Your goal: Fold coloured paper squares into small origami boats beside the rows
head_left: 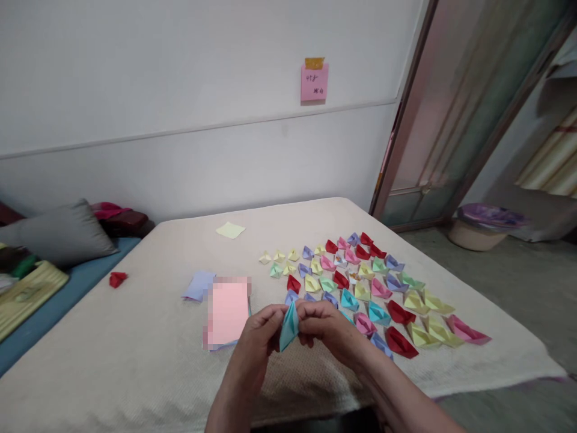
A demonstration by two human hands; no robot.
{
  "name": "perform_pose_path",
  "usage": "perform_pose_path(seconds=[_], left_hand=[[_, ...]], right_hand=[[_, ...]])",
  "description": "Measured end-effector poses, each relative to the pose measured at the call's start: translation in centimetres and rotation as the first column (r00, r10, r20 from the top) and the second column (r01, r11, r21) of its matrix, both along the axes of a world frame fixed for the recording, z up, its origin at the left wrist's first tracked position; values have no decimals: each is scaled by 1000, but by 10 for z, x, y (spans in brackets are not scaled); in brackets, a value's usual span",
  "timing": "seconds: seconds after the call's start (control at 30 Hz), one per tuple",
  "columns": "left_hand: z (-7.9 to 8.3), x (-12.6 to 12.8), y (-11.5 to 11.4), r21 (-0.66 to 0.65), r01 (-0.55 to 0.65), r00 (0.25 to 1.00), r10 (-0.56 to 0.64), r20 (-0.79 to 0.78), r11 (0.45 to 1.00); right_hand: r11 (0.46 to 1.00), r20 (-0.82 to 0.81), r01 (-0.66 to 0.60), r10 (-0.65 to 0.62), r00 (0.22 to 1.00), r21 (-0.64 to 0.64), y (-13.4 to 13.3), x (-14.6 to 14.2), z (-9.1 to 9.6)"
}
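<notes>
Between my two hands is a turquoise folded paper boat (289,328), held up above the near part of the covered table (148,343). My left hand (264,331) pinches it from the left with thumb and fingers. On its other side, my right hand (322,322) grips the right edge, fingers curled. Just beyond and to the right of my hands stand rows of small paper boats in red, yellow, pink, purple, green and turquoise, among them a red boat (401,341). Left of my hands lies a pink paper stack (229,311), partly blurred out.
A purple sheet (198,285) lies by the stack, a pale yellow sheet (230,230) farther back. A crumpled red paper piece (118,279) is at left, near a grey pillow (58,233). A pink note (314,82) is taped to the wall. A lined bin (478,231) stands right.
</notes>
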State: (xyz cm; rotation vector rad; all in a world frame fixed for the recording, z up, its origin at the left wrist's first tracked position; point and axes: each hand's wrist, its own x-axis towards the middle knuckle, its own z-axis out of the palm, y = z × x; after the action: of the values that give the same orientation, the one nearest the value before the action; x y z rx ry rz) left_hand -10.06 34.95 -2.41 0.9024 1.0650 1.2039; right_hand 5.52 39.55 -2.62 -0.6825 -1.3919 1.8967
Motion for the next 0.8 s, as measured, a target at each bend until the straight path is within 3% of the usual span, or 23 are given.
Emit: perform_pose_path(seconds=[0.5, 0.8], left_hand=[[0, -7, -2, -65, 67, 996, -63, 55, 996], [-4, -4, 2, 27, 30, 999, -31, 35, 999]], right_hand=[[987, -60, 42, -52, 997, -153, 8, 5, -7], [976, -92, 134, -151, 984, -171, 5, 0, -5]])
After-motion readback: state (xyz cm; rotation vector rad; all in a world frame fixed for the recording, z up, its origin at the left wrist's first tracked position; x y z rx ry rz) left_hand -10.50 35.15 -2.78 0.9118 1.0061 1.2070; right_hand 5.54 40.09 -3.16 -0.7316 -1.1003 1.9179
